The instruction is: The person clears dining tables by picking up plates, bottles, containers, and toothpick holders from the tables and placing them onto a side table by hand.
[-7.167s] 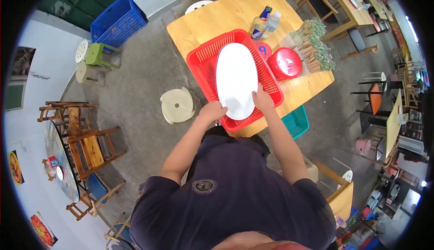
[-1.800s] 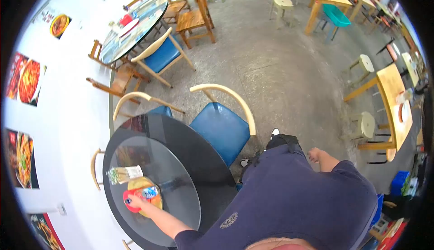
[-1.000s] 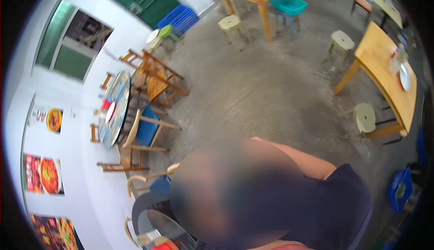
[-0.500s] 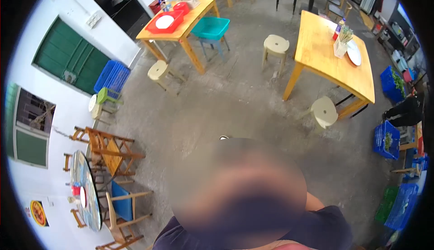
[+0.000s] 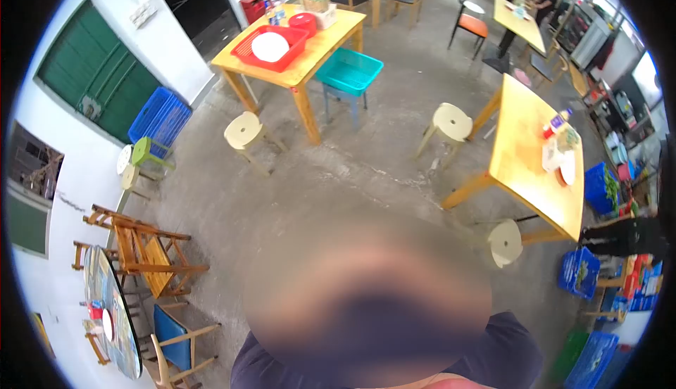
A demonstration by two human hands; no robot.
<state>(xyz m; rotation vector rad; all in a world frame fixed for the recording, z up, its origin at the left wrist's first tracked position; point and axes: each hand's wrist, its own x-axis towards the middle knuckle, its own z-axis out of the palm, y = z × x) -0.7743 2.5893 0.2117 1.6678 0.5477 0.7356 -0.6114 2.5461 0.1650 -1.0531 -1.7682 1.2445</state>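
Note:
A large blurred patch covers the space in front of my dark shirt (image 5: 510,347), with smeared skin tones inside it. Neither my left hand nor my right hand can be made out there, nor anything they might hold. Ahead, a wooden table (image 5: 320,54) bears a red basket (image 5: 243,49) with a white oval plate (image 5: 270,47) in it. Beside the basket sit a round red container (image 5: 303,24) and bottles (image 5: 272,14). A teal basket (image 5: 349,72) rests on a stool-like support next to this table.
Beige stools (image 5: 243,130) (image 5: 452,121) (image 5: 505,243) stand around the floor. At the right is another wooden table (image 5: 528,157). Wooden chairs (image 5: 158,255), a blue-seated chair (image 5: 172,336) and a round table (image 5: 105,297) are at the left. A person (image 5: 620,237) stands at the right edge.
The view has swung away from the black round table, where my left hand touched a red item, toward the wooden tables. These now look nearer, and blur covers my hands.

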